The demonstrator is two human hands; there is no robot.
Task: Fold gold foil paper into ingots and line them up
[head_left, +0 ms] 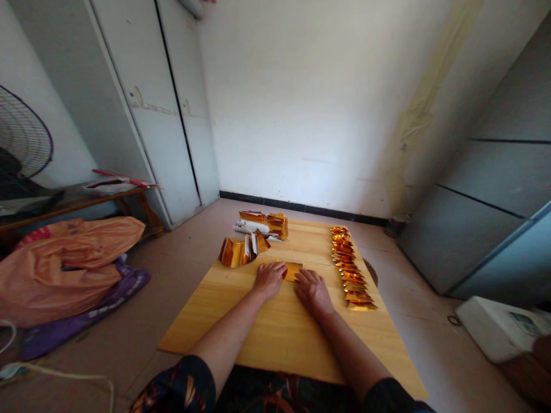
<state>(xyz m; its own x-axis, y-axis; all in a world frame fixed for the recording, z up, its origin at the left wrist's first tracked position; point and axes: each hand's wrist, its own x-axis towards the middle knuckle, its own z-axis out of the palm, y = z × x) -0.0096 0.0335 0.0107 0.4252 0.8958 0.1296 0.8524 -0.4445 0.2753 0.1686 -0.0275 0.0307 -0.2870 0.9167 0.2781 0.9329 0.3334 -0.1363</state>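
A small sheet of shiny gold foil paper [293, 271] lies on the wooden tabletop between my two hands. My left hand [270, 277] grips its left edge with curled fingers, where the paper looks bent up. At the right edge, my right hand [313, 288] has its bent fingers on the paper; its thumb is hidden. Beyond my left hand stands a curved stack of gold sheets [235, 252] with white backs. Folded gold paper pieces [353, 275] form a long row along the table's right side.
More gold paper bundles [278, 225] and a white wrapper [251, 227] lie at the table's far left corner. Around the wooden table [267, 344] are a cabinet [142, 103], an orange bag [69, 264] on the floor, a fan [26, 132] and a white box [495, 327].
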